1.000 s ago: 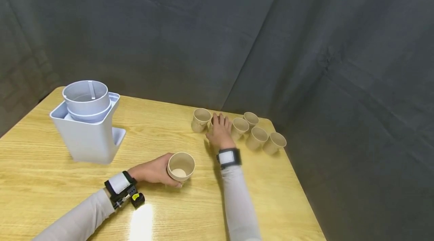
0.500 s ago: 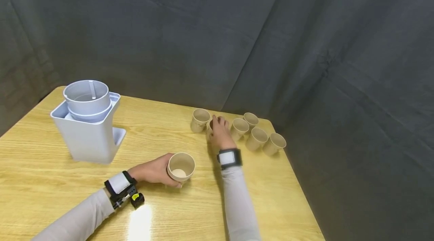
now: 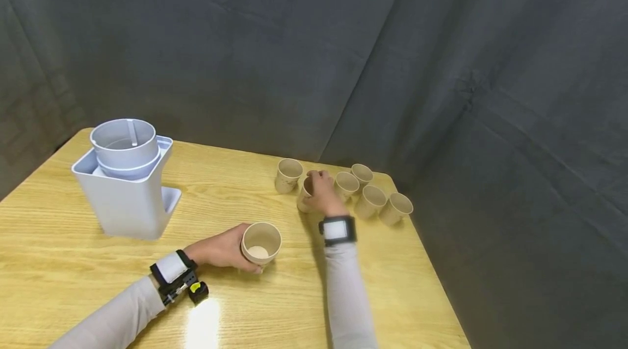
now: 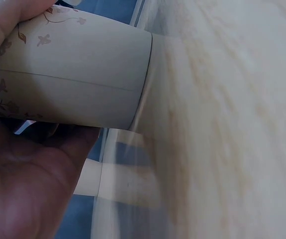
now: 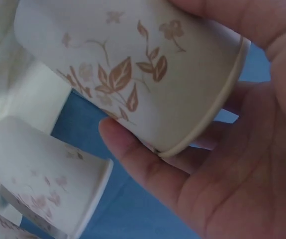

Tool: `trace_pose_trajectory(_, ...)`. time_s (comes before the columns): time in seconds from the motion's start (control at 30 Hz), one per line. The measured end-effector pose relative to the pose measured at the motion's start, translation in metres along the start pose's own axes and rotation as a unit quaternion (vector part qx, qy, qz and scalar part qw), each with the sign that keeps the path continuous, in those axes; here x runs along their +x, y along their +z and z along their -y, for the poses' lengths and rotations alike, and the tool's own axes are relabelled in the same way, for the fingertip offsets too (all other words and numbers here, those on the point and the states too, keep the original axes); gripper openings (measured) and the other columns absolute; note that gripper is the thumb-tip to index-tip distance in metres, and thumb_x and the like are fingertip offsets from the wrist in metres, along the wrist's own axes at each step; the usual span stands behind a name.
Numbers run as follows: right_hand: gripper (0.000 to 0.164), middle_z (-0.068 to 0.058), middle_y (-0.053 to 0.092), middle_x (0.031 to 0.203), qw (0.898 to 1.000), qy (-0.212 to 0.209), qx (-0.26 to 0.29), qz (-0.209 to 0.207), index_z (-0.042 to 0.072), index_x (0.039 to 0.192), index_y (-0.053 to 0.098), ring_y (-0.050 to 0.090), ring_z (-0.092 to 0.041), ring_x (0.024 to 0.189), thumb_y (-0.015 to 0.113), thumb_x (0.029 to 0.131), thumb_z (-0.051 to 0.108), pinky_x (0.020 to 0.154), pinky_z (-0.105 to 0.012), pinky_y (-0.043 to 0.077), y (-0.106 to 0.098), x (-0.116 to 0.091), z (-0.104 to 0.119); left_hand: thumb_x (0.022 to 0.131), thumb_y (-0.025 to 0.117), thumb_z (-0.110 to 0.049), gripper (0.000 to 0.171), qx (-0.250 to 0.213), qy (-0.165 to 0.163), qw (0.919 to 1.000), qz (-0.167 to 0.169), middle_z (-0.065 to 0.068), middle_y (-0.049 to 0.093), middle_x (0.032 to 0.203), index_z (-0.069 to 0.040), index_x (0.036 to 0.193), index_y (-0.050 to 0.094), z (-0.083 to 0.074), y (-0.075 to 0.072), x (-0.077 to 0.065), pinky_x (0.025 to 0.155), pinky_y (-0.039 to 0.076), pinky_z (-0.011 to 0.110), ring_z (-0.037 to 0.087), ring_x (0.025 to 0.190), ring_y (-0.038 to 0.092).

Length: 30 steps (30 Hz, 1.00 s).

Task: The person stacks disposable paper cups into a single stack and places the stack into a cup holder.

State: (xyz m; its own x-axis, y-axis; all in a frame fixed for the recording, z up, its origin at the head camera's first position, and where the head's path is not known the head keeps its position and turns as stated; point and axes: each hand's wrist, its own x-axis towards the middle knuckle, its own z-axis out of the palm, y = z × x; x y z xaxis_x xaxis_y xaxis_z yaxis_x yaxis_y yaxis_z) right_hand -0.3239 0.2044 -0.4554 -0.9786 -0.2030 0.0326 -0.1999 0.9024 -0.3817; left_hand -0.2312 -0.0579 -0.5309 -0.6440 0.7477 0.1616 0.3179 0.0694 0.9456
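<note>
My left hand [image 3: 223,246] grips an upright beige paper cup [image 3: 259,248] from its left side, and a second rim line shows just under the top rim. In the left wrist view, this cup [image 4: 78,69] has a brown flower print and its base is right at the tabletop. Farther back, my right hand [image 3: 325,194] holds another paper cup [image 3: 304,202] near the rim, partly covering it. Leaf and flower prints show on that cup [image 5: 133,69] in the right wrist view, with thumb and fingers around its rim end.
One paper cup [image 3: 288,177] stands left of my right hand, and several more, such as this cup [image 3: 371,203], stand to its right. A white plastic holder [image 3: 125,202] with a round white container [image 3: 124,147] on top stands at the left. Grey curtain [image 3: 221,54] borders the wooden table [image 3: 230,185].
My right hand has drawn slightly back toward me, its fingers now bunched at the rim, and the cup in it shows more. My left hand and its cup have stayed in place.
</note>
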Motion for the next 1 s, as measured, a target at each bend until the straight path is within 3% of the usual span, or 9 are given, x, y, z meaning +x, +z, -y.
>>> trace_pose_trajectory(0.2,0.076,-0.027,0.049,0.143,0.999,-0.032,0.009,-0.028,0.002,0.144,0.047,0.052,-0.046,0.126,0.083,0.078,0.010,0.104,-0.054,0.049,-0.015,-0.007,0.002,0.074,0.091,-0.016,0.068,-0.002,-0.001,1.0000,0.001,0.008,0.068,0.122,-0.009,0.134,0.058,-0.001,0.000,0.000,0.104,0.047,0.035,0.030,0.116,0.062)
trace_pose_trajectory(0.43,0.079,-0.021,0.049,0.144,0.996,-0.075,0.027,-0.046,0.001,0.145,0.048,0.046,-0.038,0.136,0.087,0.077,0.012,0.115,-0.050,0.039,-0.037,-0.023,0.020,0.073,0.091,-0.016,0.070,-0.001,-0.002,1.0000,-0.004,0.007,0.068,0.123,-0.008,0.134,0.058,-0.002,0.000,0.000,0.104,0.046,0.033,0.029,0.116,0.062)
trace_pose_trajectory(0.73,0.077,-0.016,0.059,0.135,0.985,-0.148,0.051,-0.069,-0.001,0.138,0.053,0.056,-0.032,0.125,0.092,0.072,0.013,0.109,-0.045,0.045,-0.056,-0.050,0.046,0.073,0.091,-0.017,0.071,0.002,-0.014,0.9999,-0.006,0.007,0.068,0.123,-0.008,0.135,0.057,-0.003,0.001,-0.001,0.104,0.046,0.035,0.030,0.118,0.061)
trace_pose_trajectory(1.0,0.074,-0.008,0.061,0.133,0.978,-0.192,0.053,-0.063,0.007,0.135,0.057,0.056,-0.024,0.125,0.093,0.073,0.025,0.109,-0.041,0.046,-0.064,-0.071,0.066,0.074,0.091,-0.017,0.068,-0.001,0.002,1.0000,0.000,0.007,0.069,0.122,-0.008,0.133,0.059,-0.001,0.000,0.001,0.104,0.046,0.035,0.029,0.116,0.062)
